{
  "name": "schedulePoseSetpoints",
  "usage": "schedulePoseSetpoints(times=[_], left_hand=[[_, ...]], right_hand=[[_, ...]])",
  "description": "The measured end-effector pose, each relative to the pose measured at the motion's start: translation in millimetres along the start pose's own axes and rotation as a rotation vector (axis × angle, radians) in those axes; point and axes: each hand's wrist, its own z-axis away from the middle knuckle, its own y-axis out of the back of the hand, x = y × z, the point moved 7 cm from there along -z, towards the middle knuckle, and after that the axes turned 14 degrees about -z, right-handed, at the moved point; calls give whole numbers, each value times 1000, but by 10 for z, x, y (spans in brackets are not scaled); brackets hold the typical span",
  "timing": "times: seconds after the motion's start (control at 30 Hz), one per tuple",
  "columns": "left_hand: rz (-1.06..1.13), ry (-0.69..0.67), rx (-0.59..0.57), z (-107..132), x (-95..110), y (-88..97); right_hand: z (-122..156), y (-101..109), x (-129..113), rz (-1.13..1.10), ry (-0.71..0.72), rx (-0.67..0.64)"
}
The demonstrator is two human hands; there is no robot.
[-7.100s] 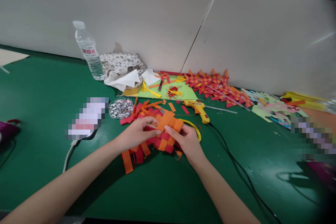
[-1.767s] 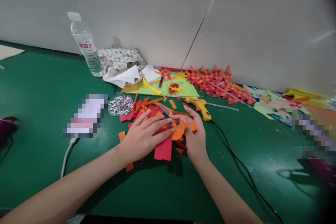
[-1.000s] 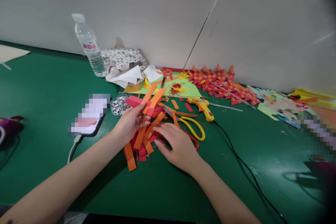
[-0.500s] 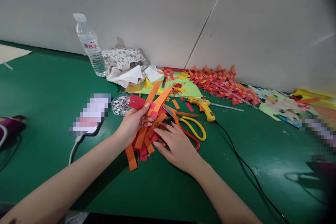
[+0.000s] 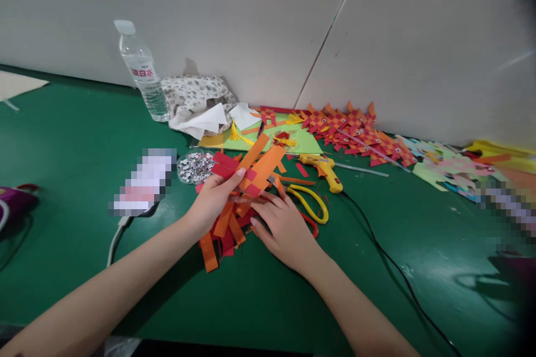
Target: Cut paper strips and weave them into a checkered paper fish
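My left hand (image 5: 218, 195) pinches a piece of woven red and orange paper strips (image 5: 255, 173) between thumb and fingers, with strip ends fanning out at the top. My right hand (image 5: 282, 226) is just below and to the right of it, fingers stretched and thumb apart, its fingertips at the edge of a loose heap of red and orange strips (image 5: 226, 220). Whether those fingertips touch the paper I cannot tell. Scissors (image 5: 312, 201) with yellow and red handles lie beyond my right hand, their blades mostly hidden behind it.
Behind the scissors lies a yellow glue gun (image 5: 322, 168) with a black cord. A tub of googly eyes (image 5: 195, 167), a phone (image 5: 146, 181), a water bottle (image 5: 144, 72) and a patterned tissue pouch (image 5: 199, 97) are to the left. Finished woven paper fish (image 5: 355, 134) lie along the wall.
The woven strips in my left hand have shifted slightly right and turned, so their ends spread differently. My right hand has moved a little, its fingers now closer to the woven piece.
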Motion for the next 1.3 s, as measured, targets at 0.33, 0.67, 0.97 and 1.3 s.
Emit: schedulePoseSetpoints(times=[0.33,0.67,0.97,1.3], left_hand=[[207,-49,210,-61,98,231],[215,-106,296,-35,163,296],[228,-92,264,-33,116,265],[227,-72,259,-32,110,244]], right_hand=[[21,88,6,48,13,171],[69,-128,-217,2,289,-41],[74,-69,-182,114,300,39],[59,-109,-150,102,279,16]])
